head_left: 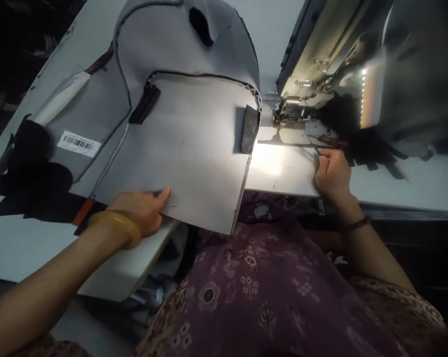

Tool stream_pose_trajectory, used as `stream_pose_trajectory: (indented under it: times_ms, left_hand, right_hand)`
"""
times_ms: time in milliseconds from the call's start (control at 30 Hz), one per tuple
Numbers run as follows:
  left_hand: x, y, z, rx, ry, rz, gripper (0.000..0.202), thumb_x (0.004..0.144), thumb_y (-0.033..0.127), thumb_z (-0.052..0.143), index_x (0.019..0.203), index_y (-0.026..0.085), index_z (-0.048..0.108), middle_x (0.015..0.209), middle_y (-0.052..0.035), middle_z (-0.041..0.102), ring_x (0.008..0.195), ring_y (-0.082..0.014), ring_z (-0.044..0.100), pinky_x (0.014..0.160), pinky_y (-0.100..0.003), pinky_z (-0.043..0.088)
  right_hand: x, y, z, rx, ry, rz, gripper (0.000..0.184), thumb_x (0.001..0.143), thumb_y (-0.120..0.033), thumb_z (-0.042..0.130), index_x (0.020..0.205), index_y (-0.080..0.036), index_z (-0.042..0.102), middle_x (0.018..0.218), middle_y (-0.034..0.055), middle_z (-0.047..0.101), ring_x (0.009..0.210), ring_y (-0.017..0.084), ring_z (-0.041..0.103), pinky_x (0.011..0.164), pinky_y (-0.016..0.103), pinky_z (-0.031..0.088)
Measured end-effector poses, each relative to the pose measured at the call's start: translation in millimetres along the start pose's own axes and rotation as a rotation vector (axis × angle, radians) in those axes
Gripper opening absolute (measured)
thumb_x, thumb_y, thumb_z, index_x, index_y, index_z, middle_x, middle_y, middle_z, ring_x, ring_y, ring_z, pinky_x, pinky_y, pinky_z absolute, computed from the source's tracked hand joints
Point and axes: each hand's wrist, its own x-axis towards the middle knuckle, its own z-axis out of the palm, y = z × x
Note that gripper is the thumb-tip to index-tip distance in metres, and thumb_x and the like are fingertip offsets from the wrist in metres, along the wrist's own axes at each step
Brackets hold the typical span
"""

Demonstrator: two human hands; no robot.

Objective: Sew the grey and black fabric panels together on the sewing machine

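A large grey sewn fabric piece [186,144], like an unfinished bag, lies on the left part of the sewing table. It has a flat panel, dark-edged curved seams and two short black strips [249,130]. My left hand [140,210], with a yellow bangle at the wrist, is closed on the panel's near edge, one finger stretched along its top. My right hand [334,171] is closed on a thin dark pointed tool [315,146], perhaps tweezers. It rests on the white table just in front of the sewing machine's needle area [288,111].
The sewing machine [320,54] stands at the right with a lit lamp strip [363,96]. Black fabric strips [376,144] lie beside it. A barcode label [78,144] and black pieces [33,158] are at the left. The table [134,277] has a cut-out edge near my lap.
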Motion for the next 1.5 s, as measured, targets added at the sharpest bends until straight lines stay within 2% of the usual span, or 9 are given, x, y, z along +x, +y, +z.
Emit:
stream_pose_trajectory:
  times_ms: [167, 300, 400, 567, 800, 1000, 1133, 1300, 1500]
  left_hand:
    - [47, 49, -37.3, 0.006, 0.276, 0.496, 0.032, 0.087, 0.032, 0.040, 0.112, 0.020, 0.055, 0.101, -0.0080, 0.058, 0.087, -0.0197, 0.055, 0.067, -0.028, 0.043]
    - [106, 109, -62.0, 0.014, 0.520, 0.446, 0.035, 0.081, 0.037, 0.055, 0.102, 0.009, 0.054, 0.107, -0.0150, 0.051, 0.092, -0.0236, 0.052, 0.069, -0.029, 0.044]
    - [135, 131, -73.2, -0.012, 0.545, 0.310, 0.041, 0.078, 0.036, 0.060, 0.106, 0.006, 0.053, 0.112, -0.0177, 0.048, 0.091, -0.0253, 0.054, 0.073, -0.032, 0.046]
    - [153, 123, -79.7, -0.139, 0.400, 0.337, 0.020, 0.084, 0.020, 0.046, 0.092, 0.010, 0.063, 0.097, -0.0097, 0.059, 0.085, -0.0183, 0.057, 0.076, -0.028, 0.044]
    - [160, 90, -85.1, -0.717, 0.411, 0.382, 0.014, 0.077, 0.023, 0.054, 0.075, 0.010, 0.060, 0.064, -0.0005, 0.056, 0.059, -0.0083, 0.046, 0.058, -0.021, 0.036]
    - [144, 110, -78.7, -0.295, 0.507, 0.412, 0.026, 0.076, 0.031, 0.060, 0.091, 0.010, 0.061, 0.097, -0.0086, 0.055, 0.085, -0.0173, 0.053, 0.074, -0.028, 0.041]
    - [147, 126, -80.7, -0.106, 0.428, 0.370, 0.017, 0.079, 0.025, 0.056, 0.082, 0.010, 0.063, 0.102, -0.0112, 0.054, 0.097, -0.0237, 0.052, 0.081, -0.035, 0.041]
    - [162, 106, -91.2, -0.544, 0.332, 0.496, 0.017, 0.076, 0.025, 0.060, 0.068, 0.010, 0.061, 0.077, -0.0030, 0.055, 0.067, -0.0091, 0.048, 0.065, -0.023, 0.038]
    - [156, 94, -91.3, -0.871, 0.333, 0.500, 0.010, 0.072, 0.013, 0.062, 0.064, 0.009, 0.057, 0.074, -0.0013, 0.052, 0.060, -0.0044, 0.041, 0.061, -0.021, 0.034]
  right_hand:
    - [-22, -48, 5, 0.264, -0.041, 0.158, 0.021, 0.090, -0.031, 0.031, 0.096, -0.019, 0.047, 0.078, 0.0079, 0.061, 0.069, 0.018, 0.053, 0.066, 0.030, 0.036]
    - [-32, -60, 5, 0.327, -0.167, 0.123, 0.028, 0.079, -0.048, 0.051, 0.089, -0.021, 0.048, 0.071, 0.0017, 0.058, 0.058, 0.015, 0.050, 0.056, 0.027, 0.034]
    - [-38, -58, 3, 0.292, -0.231, 0.078, 0.039, 0.072, -0.056, 0.058, 0.085, -0.020, 0.051, 0.070, 0.0013, 0.059, 0.057, 0.014, 0.050, 0.053, 0.024, 0.032]
    - [-43, -68, 1, 0.138, -0.341, -0.074, 0.043, 0.075, -0.063, 0.051, 0.077, -0.020, 0.056, 0.058, -0.0006, 0.054, 0.051, 0.012, 0.044, 0.051, 0.023, 0.023]
    - [-33, -97, 8, 0.008, -0.390, -0.173, 0.042, 0.079, -0.061, 0.048, 0.073, -0.021, 0.060, 0.054, -0.0003, 0.050, 0.050, 0.011, 0.039, 0.051, 0.024, 0.016]
    - [-32, -90, 1, -0.020, -0.474, -0.195, 0.040, 0.078, -0.059, 0.049, 0.069, -0.022, 0.061, 0.050, -0.0008, 0.047, 0.049, 0.011, 0.038, 0.051, 0.024, 0.015]
    - [-35, -85, -3, -0.021, -0.503, -0.188, 0.041, 0.078, -0.060, 0.049, 0.069, -0.022, 0.061, 0.051, -0.0009, 0.049, 0.050, 0.012, 0.039, 0.051, 0.025, 0.016]
    - [-32, -90, 2, 0.053, -0.430, -0.148, 0.043, 0.079, -0.062, 0.047, 0.068, -0.022, 0.059, 0.052, -0.0015, 0.049, 0.050, 0.011, 0.039, 0.051, 0.025, 0.018]
    - [-23, -106, 12, 0.002, -0.439, -0.188, 0.044, 0.080, -0.062, 0.044, 0.070, -0.022, 0.060, 0.053, -0.0006, 0.049, 0.052, 0.012, 0.039, 0.052, 0.025, 0.017]
